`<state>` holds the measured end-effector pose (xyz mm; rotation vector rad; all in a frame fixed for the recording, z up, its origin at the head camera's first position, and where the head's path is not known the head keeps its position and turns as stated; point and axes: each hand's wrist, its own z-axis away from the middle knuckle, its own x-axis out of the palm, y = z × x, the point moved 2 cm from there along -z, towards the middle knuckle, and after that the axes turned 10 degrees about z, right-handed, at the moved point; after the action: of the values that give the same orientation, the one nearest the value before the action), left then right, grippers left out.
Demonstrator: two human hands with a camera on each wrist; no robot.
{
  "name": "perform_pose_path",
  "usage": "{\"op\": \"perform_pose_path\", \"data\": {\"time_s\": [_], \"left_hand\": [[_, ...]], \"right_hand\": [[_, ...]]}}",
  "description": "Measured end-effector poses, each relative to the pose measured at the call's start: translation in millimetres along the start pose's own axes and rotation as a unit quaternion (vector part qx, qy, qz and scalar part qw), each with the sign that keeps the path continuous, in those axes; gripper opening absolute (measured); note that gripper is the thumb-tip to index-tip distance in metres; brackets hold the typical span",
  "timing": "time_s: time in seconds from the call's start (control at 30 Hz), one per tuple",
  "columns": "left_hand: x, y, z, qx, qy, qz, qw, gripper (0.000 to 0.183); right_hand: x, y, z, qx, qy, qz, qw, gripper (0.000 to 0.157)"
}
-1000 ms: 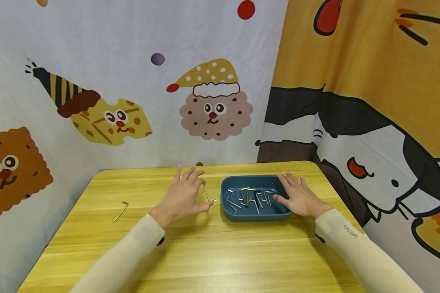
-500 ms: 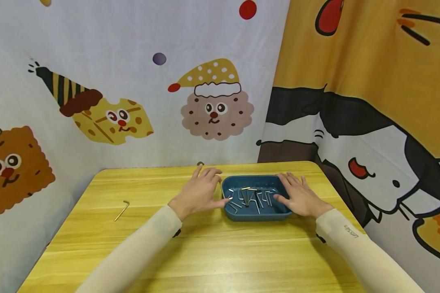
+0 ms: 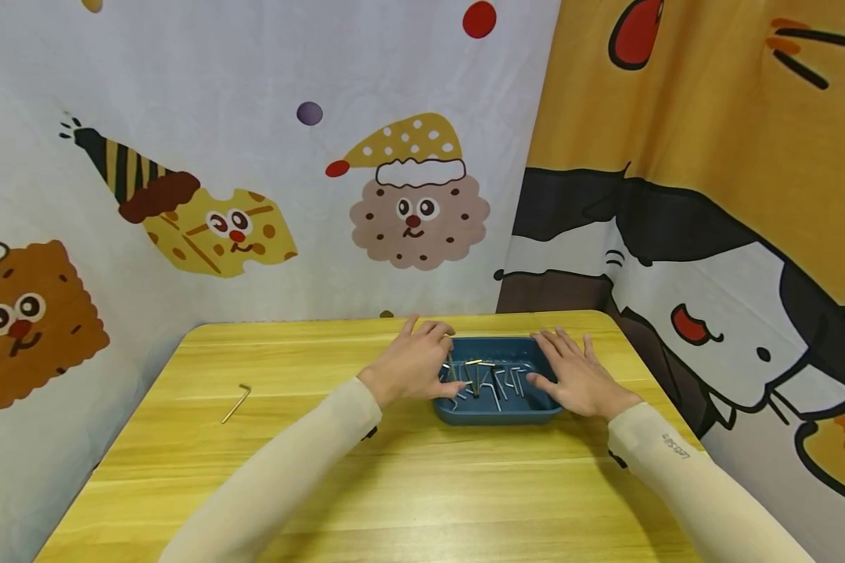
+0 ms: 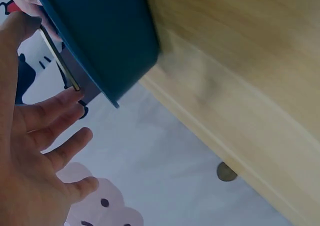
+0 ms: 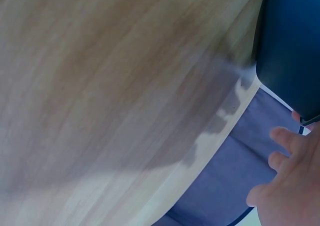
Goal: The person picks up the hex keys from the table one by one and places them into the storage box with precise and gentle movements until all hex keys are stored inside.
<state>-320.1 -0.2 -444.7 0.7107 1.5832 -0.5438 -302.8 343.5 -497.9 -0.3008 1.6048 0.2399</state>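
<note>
In the head view my left hand [image 3: 411,363] reaches over the left end of a dark blue plastic bin [image 3: 496,419]. It pinches a brass L-shaped hex key [image 4: 59,58] between thumb and index finger, the other fingers spread in the left wrist view. Several silver and brass hex keys [image 3: 496,391] lie loose on the bin's floor. My right hand [image 3: 577,379] rests at the bin's right end, fingers extended over the rim and thumb towards the inside. The right wrist view shows its fingers beside the bin's outer wall.
Another brass hex key [image 3: 235,405] lies by itself on the left of the wood-grain table [image 3: 422,493]. Behind the table's far edge hangs a printed cartoon curtain [image 3: 267,70], with a yellow panel on the right side.
My left hand has moved right with the brass hex key, from beside the bin to over its left end. The right hand stays at the bin's right end.
</note>
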Motion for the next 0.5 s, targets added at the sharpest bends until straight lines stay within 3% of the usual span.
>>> {"op": "perform_pose_path", "data": {"time_s": [0.5], "left_hand": [[-0.8, 44.0, -50.9, 0.026, -0.073, -0.039, 0.9963, 0.078]], "right_hand": [[1.0, 0, 0, 0.01, 0.004, 0.018, 1.0, 0.09]]}}
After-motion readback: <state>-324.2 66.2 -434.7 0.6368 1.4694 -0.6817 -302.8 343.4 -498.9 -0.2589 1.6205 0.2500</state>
